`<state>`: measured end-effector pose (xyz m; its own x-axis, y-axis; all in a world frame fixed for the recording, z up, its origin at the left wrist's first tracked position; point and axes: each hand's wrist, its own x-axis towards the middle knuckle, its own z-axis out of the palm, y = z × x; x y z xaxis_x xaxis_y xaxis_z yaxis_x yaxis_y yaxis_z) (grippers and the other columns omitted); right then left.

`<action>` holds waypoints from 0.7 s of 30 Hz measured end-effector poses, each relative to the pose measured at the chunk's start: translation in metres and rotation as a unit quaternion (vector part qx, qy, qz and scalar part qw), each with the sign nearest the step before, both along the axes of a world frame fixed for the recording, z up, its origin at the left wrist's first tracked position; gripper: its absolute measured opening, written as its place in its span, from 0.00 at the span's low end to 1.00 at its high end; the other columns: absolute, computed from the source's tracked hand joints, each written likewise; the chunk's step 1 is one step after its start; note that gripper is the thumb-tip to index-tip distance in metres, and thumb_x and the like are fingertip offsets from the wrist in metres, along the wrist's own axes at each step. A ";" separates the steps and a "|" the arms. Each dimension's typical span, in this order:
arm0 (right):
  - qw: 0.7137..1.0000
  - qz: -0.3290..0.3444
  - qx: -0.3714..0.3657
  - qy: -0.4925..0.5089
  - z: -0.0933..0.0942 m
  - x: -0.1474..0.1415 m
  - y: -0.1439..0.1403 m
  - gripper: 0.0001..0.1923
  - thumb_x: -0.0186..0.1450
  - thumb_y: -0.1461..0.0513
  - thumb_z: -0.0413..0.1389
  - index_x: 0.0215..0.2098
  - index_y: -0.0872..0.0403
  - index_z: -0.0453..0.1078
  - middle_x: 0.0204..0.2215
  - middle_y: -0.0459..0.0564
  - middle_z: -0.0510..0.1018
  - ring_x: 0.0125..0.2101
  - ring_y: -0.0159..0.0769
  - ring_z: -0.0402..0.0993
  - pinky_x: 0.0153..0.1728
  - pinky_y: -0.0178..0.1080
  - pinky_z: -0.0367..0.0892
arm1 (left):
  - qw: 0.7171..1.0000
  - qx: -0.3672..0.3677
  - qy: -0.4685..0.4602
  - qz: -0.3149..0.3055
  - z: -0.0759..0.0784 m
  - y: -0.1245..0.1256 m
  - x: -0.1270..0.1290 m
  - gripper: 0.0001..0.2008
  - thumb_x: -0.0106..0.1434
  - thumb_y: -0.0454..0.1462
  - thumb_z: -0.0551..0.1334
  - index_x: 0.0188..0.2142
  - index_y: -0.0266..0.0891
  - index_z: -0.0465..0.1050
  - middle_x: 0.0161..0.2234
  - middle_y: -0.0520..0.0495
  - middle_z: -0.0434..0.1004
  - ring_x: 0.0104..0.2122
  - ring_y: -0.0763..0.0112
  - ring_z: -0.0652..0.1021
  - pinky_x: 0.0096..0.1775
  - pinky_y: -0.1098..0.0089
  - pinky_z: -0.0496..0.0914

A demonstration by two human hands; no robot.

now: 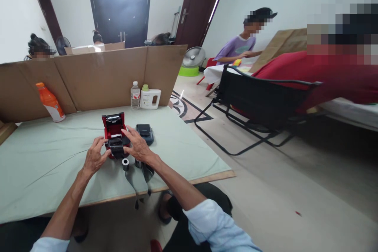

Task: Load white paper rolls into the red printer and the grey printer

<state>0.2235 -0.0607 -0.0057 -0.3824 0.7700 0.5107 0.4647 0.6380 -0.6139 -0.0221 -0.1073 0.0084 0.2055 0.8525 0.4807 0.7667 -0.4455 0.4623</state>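
Observation:
A small red printer-like device (pixel 114 130) stands on the cloth-covered table with its lid tipped up and back. A roll of black ribbon (pixel 117 145) lies across its front, with a loose flap hanging down. My left hand (pixel 95 156) grips the roll's left end, thumb at the flap's edge. On the right side, my right hand (pixel 136 145) holds the other end, index finger reaching toward the lid. Close below sits a small black roll with a white core (pixel 125 162). Black strips (pixel 147 172) trail over the table's front edge.
Behind my right hand lies a dark, compact device (pixel 144 130). An orange bottle (pixel 50 102), a clear bottle (pixel 135 96) and a white jug (pixel 150 98) stand along a cardboard screen (pixel 100 78). To the right are a black folding chair (pixel 260 102) and other people.

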 end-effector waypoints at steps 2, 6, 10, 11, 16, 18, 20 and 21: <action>0.999 0.018 0.035 0.003 0.007 -0.004 0.009 0.29 0.63 0.63 0.63 0.63 0.49 0.72 0.68 0.59 0.66 0.67 0.52 0.62 0.68 0.59 0.58 | 1.000 0.000 -0.006 0.000 0.003 0.003 0.001 0.16 0.64 0.38 0.64 0.52 0.44 0.75 0.59 0.40 0.71 0.52 0.56 0.78 0.42 0.60 0.80; 0.997 0.047 0.021 0.051 0.026 -0.013 0.030 0.16 0.65 0.68 0.56 0.46 0.50 0.82 0.49 0.54 0.82 0.51 0.44 0.77 0.57 0.49 0.70 | 0.999 -0.018 -0.043 -0.012 0.013 0.016 0.004 0.15 0.64 0.42 0.66 0.49 0.43 0.77 0.57 0.40 0.73 0.51 0.56 0.78 0.38 0.63 0.79; 0.989 0.062 -0.075 0.110 0.042 -0.022 0.049 0.13 0.65 0.65 0.54 0.37 0.54 0.82 0.33 0.49 0.83 0.35 0.38 0.78 0.40 0.38 0.71 | 0.996 -0.063 -0.071 -0.008 0.022 0.036 0.007 0.18 0.62 0.44 0.67 0.49 0.41 0.77 0.47 0.42 0.80 0.45 0.58 0.80 0.36 0.65 0.77; 0.985 0.066 -0.100 0.120 0.045 -0.023 0.053 0.12 0.64 0.63 0.54 0.36 0.55 0.82 0.29 0.47 0.82 0.32 0.36 0.76 0.36 0.36 0.70 | 0.995 -0.075 -0.072 -0.001 0.023 0.042 0.007 0.18 0.60 0.44 0.68 0.49 0.40 0.77 0.45 0.43 0.81 0.42 0.59 0.80 0.36 0.65 0.77; 0.969 0.098 -0.164 0.155 0.059 -0.025 0.060 0.15 0.64 0.56 0.55 0.31 0.57 0.79 0.18 0.41 0.70 0.20 0.29 0.65 0.22 0.30 0.56 | 0.988 -0.101 -0.119 -0.006 0.023 0.065 0.010 0.18 0.57 0.42 0.70 0.46 0.39 0.78 0.39 0.46 0.83 0.32 0.65 0.79 0.34 0.66 0.74; 0.964 0.104 -0.178 0.166 0.065 -0.024 0.060 0.14 0.63 0.56 0.55 0.31 0.57 0.79 0.17 0.41 0.69 0.19 0.29 0.65 0.21 0.30 0.57 | 0.981 -0.096 -0.169 -0.015 0.022 0.070 0.012 0.19 0.55 0.42 0.71 0.46 0.39 0.77 0.40 0.45 0.84 0.34 0.64 0.80 0.35 0.67 0.74; 0.961 0.107 -0.184 0.176 0.072 -0.024 0.059 0.13 0.62 0.56 0.55 0.30 0.57 0.78 0.17 0.41 0.70 0.20 0.29 0.66 0.22 0.30 0.59 | 0.970 -0.103 -0.220 -0.029 0.022 0.073 0.013 0.22 0.53 0.42 0.72 0.46 0.38 0.75 0.40 0.45 0.83 0.35 0.64 0.80 0.34 0.68 0.74; 0.960 0.107 -0.184 0.179 0.076 -0.023 0.058 0.13 0.62 0.57 0.55 0.29 0.57 0.77 0.17 0.41 0.70 0.20 0.29 0.66 0.22 0.29 0.59 | 0.963 -0.110 -0.242 -0.041 0.022 0.074 0.014 0.23 0.52 0.42 0.72 0.46 0.38 0.75 0.39 0.45 0.83 0.36 0.64 0.81 0.35 0.68 0.74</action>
<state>0.2005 -0.0022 0.0702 -0.4020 0.8476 0.3463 0.0646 0.4035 -0.9127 -0.0079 -0.0338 0.0308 0.0737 0.9355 0.3457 0.4050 -0.3448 0.8468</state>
